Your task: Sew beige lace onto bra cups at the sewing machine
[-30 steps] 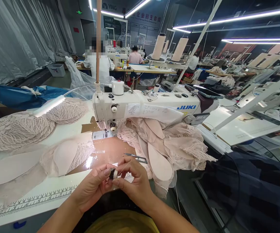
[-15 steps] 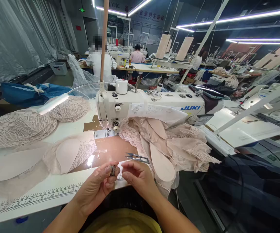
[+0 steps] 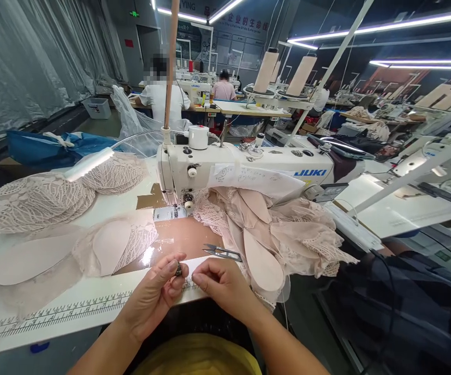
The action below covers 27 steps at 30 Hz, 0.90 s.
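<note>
Right hand (image 3: pixel 225 286) has drawn away; left hand (image 3: pixel 154 291) pinches metal piece (image 3: pixel 178 270).

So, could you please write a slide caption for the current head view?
Left hand pinching a small dark part, right hand close by, before a white JUKI sewing machine.

L: silvery curtain (image 3: pixel 41 62); rear: dk wall (image 3: pixel 245 34) w/ lettering (image 3: pixel 245 22), grn sign (image 3: pixel 134 14); strip lts (image 3: pixel 405 24) o'head.

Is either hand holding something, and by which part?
The left hand pinches a small dark metal piece; exactly where on it is hidden. Whether the right hand holds anything, I can't tell.
</note>
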Each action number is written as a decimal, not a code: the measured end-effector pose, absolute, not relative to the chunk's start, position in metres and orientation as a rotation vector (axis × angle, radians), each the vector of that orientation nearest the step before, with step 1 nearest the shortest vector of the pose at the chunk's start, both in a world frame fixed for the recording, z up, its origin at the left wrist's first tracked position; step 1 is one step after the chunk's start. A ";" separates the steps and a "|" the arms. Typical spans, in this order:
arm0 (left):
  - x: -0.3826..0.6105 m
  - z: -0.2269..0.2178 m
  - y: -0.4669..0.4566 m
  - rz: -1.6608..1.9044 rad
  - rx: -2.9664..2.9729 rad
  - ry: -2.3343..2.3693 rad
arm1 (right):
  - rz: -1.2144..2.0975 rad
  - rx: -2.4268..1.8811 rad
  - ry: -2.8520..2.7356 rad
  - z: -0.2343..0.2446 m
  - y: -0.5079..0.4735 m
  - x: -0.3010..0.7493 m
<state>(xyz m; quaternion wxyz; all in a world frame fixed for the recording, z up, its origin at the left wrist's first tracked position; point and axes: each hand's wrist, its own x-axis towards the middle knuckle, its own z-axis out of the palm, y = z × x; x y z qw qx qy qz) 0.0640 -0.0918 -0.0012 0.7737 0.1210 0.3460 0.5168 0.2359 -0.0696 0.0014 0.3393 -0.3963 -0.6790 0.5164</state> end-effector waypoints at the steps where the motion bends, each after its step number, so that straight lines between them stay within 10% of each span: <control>1: 0.064 -0.001 -0.091 1.130 0.259 0.769 | 1.267 -1.039 -1.772 0.003 -0.072 0.237; 14: 0.064 -0.001 -0.096 1.004 0.410 0.682 | 1.603 -0.810 -1.761 -0.005 -0.065 0.233; 27: 0.066 -0.005 -0.090 1.115 0.330 0.824 | 0.857 -0.723 -1.933 0.009 -0.085 0.239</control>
